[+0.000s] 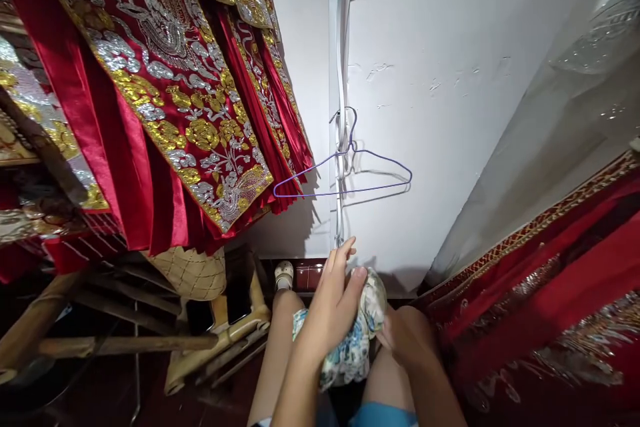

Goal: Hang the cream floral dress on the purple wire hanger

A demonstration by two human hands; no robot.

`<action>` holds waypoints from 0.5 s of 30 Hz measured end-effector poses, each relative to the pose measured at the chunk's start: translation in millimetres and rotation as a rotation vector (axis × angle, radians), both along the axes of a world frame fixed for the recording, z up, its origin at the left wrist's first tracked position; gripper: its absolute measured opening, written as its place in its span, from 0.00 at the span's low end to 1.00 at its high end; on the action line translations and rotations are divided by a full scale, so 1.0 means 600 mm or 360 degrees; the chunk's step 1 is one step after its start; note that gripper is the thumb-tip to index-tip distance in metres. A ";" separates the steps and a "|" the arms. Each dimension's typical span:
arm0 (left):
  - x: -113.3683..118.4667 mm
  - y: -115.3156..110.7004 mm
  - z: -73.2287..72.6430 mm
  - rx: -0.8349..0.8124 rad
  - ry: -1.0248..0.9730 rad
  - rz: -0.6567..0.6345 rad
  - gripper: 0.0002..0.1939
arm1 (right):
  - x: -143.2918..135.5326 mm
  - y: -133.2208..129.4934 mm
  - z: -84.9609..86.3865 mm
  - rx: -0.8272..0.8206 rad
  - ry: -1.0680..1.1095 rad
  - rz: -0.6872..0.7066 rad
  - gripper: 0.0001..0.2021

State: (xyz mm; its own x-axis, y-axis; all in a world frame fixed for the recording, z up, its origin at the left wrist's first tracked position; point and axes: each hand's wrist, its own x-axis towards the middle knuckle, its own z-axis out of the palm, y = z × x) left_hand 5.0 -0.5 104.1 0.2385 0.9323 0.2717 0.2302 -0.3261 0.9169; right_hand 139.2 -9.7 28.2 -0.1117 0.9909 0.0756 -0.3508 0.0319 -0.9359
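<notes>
A bunched white cloth with a blue and green floral print [350, 353] lies between and over the person's knees. My left hand [336, 297] is raised at the cloth's upper left side, fingers stretched forward and thumb apart, with nothing visible between them. At the cloth's right edge is my right hand [397, 333], its fingers partly hidden and blurred against the fabric. A purple wire hanger [375, 191] hangs beyond both hands, hooked on a white strip along the wall, with no garment on it.
Red garments with gold and silver embroidery [200, 113] hang at the left. Below them stand bamboo frames [125, 345] and a woven item [193, 273]. More red embroidered fabric [550, 313] and clear plastic [595, 47] are at the right. A white wall [430, 27] lies ahead.
</notes>
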 end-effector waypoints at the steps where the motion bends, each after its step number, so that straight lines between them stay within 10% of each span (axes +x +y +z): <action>1: -0.008 0.013 -0.004 -0.0060 0.0056 -0.0108 0.24 | 0.014 0.007 0.010 -0.0015 -0.0033 0.0036 0.16; 5: -0.035 0.058 -0.036 -0.0307 0.0481 -0.0540 0.32 | 0.071 0.040 0.059 -0.0146 -0.0078 0.0298 0.27; 9: -0.074 0.077 -0.066 -0.0293 0.0898 -0.0397 0.30 | 0.102 0.062 0.083 -0.0062 -0.0308 0.0422 0.21; 15: -0.162 0.073 -0.057 -0.0435 0.0811 -0.0517 0.20 | 0.139 0.132 0.100 0.0110 -0.0369 -0.0433 0.16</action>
